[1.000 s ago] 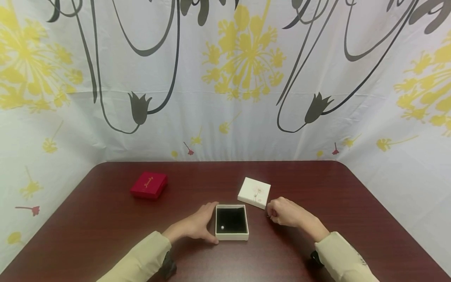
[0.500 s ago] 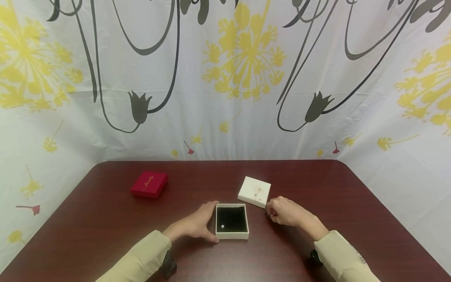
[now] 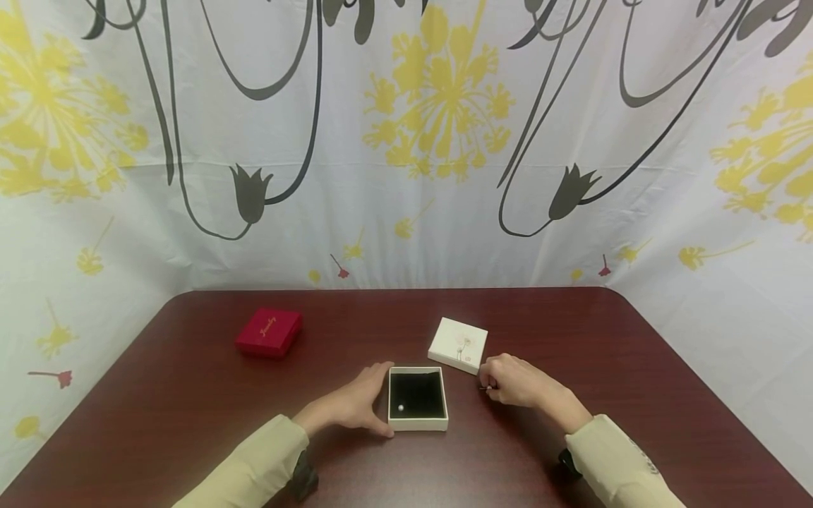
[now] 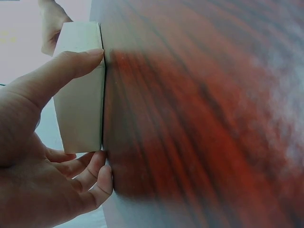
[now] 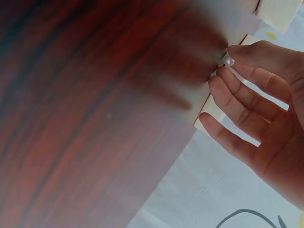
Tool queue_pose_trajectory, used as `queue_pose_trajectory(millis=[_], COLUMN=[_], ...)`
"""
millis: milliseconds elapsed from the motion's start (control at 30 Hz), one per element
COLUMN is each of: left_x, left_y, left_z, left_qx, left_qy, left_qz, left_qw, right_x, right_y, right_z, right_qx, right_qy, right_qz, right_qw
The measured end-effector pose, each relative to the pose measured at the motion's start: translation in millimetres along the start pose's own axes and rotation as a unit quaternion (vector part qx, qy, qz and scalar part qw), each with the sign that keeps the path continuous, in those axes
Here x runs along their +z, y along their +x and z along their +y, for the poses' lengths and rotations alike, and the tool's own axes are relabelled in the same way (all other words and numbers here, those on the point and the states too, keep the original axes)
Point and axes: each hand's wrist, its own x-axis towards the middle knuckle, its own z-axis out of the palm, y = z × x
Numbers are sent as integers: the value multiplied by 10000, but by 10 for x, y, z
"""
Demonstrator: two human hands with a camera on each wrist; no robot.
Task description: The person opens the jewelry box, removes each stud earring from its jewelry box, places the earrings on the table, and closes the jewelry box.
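A white jewelry box (image 3: 418, 425) lies on the table with a black lining inside. One small white pearl earring (image 3: 401, 408) sits in the lining's near left part. My left hand (image 3: 357, 401) holds the box from its left side; in the left wrist view the thumb (image 4: 78, 62) lies on the wall and the other fingers bend at its lower end. Over the table to the right, my right hand (image 3: 517, 381) pinches a second pearl earring (image 5: 228, 60) between thumb and forefinger. Its thin metal part is mostly hidden by the fingertips.
The white lid (image 3: 459, 345) with a dandelion print lies just beyond my right hand. A red box (image 3: 269, 333) with gold lettering stands at the back left of the dark wooden table (image 3: 356, 317). A patterned curtain (image 3: 406, 233) hangs behind the table.
Almost nothing differs. My right hand has shifted very slightly left, and the pearl shows a bit more at its fingertips. My left hand and the box stay in place.
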Motion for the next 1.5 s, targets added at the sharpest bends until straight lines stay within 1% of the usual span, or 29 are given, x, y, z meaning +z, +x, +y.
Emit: queue_pose_trajectory(millis=[333,600,733,900,1100,1233,1400,1500], left_x=[0,5,5,5,5,8,4,2], left_y=[6,-1,0,-2,-5,-2,-5,-11], left_z=[2,11,6,-2,0,-1,11,14], left_qx=[-13,6,15,41,52,5,43,83], left_qy=[5,21,45,50,68,112,112,56], left_qz=[11,32,30,61,62,47,79,87], left_qw=[10000,10000,10000,10000,9999,9999,9999,9999], right_x=[-15,-72,-104,-119,-131,-128,-129,-128], right_y=[-9,-19,-13,-2,24,60,113,143], right_z=[-13,-21,-29,-59,-128,-178,-237,-275], right_qx=[48,133,111,-137,-375,-499,-747,-901], right_qy=[-40,11,-113,-218,50,80,151,252], right_qz=[24,55,179,518,730,863,1101,1167], right_qw=[10000,9999,9997,9983,9966,9950,9910,9887])
